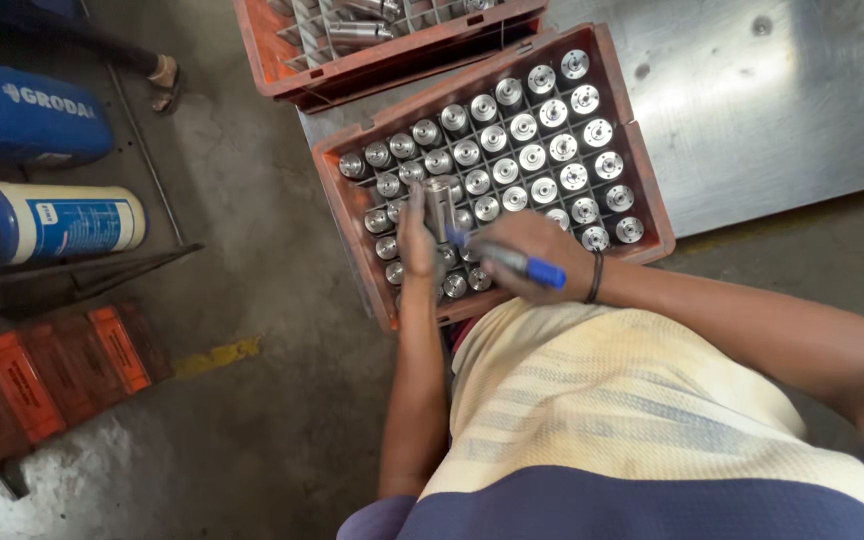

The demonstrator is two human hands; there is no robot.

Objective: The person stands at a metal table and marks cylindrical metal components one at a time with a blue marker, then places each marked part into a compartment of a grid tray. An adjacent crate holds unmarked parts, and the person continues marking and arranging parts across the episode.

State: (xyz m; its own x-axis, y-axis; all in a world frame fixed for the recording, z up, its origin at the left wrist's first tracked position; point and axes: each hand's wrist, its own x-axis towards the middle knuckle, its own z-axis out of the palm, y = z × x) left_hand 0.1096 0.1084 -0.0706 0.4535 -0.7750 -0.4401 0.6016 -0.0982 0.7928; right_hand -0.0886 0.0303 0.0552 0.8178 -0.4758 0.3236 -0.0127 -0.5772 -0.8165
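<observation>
1. The left hand [415,235] pinches a steel cylinder [440,205] upright, fingers closed round its side, lifted just above the near rows of the tray
2. The right hand [537,255] grips a blue marker [507,258], its tip touching the cylinder's lower side; a dark band sits on that wrist
3. Under both hands an orange crate [652,190] holds a grid of like steel cylinders [532,157], each standing in its own cell
4. Beyond it a second orange crate [282,60] with a few more metal parts rests on a grey metal table [772,110]
5. Far left, two blue canisters [52,220] lie on the concrete floor
</observation>
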